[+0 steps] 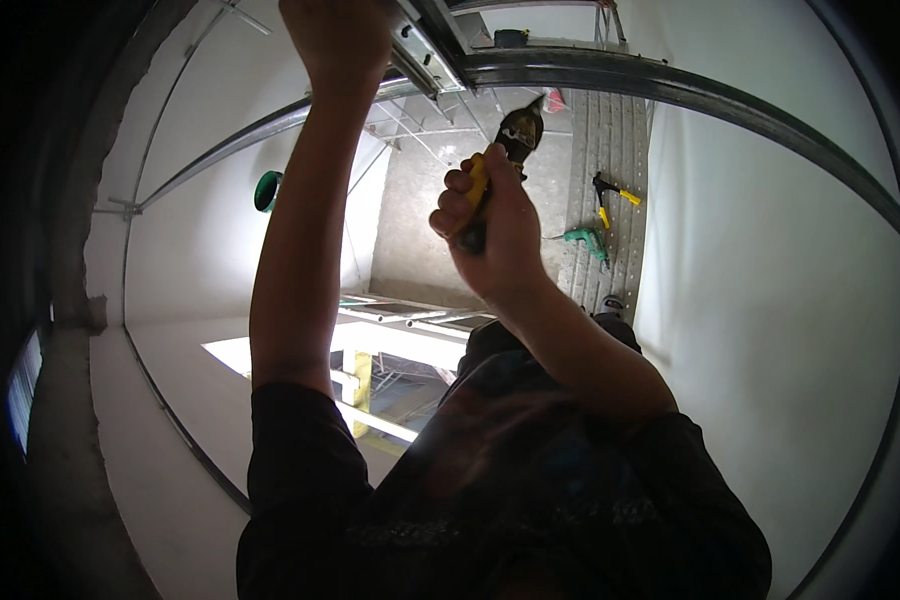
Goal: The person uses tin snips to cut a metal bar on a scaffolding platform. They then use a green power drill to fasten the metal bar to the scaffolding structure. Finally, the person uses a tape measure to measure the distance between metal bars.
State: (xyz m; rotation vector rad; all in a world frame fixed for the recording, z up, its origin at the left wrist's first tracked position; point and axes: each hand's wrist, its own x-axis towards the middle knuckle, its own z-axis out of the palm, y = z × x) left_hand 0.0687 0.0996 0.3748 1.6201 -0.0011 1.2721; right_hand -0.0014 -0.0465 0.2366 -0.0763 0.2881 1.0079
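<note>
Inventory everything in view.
Metal rails: several, dark, top and sides
Slotted metal piece: one, silver, top
Hand tool: one, dark and yellow, upper centre
Platform: one, grey, right of centre
Drill: one, green, on platform
Pliers-like tool: one, black and yellow, on platform
Container: one, dark, top
Round fitting: one, green, left
Walls: several, white, both sides
Opening: one, bright, lower left
Shirt: one, black, bottom
Left hand: one, top edge
Right hand: one, around hand tool
</note>
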